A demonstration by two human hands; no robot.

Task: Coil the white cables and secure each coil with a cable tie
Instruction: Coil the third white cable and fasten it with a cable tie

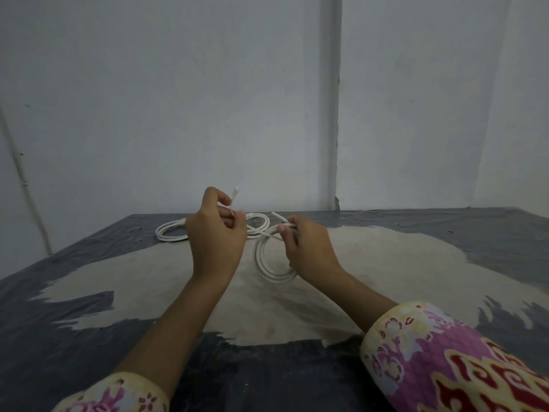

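My right hand [306,248] pinches the top of a white cable coil [269,267], which hangs down toward the table. My left hand [215,233] grips a white cable tie [234,197]; its head sticks up above my fingers, and its strap runs across toward the coil. Behind my hands, two more white cable coils lie on the table: one at the left [170,230] and one in the middle [258,223], partly hidden by my left hand.
The table [118,278] is covered with a worn dark grey sheet with pale patches. A white wall rises right behind its far edge, with a vertical corner strip [337,114]. Patterned sleeves cover both forearms near the bottom.
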